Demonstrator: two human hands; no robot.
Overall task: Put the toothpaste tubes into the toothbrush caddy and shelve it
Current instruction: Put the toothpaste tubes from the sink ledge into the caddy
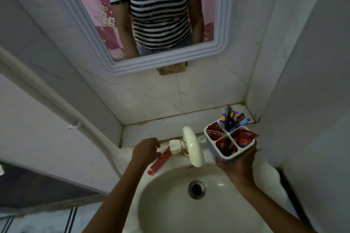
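Right hand (pixel 239 164) grips the four-compartment caddy (pixel 230 143) from below, over the sink (pixel 170 204): red tubes in three cells, toothbrushes (pixel 232 118) in the fourth. Left hand (pixel 144 150) apparently curls around a red toothpaste tube (pixel 160 161) beside the tap (pixel 191 147).

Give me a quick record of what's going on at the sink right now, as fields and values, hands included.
left hand: closed on the upper end of the red toothpaste tube on the sink rim
right hand: holding the caddy above the basin
caddy contents: red tubes in three compartments, toothbrushes in the fourth
tap: between the two hands
ledge: behind the sink, caddy not on it
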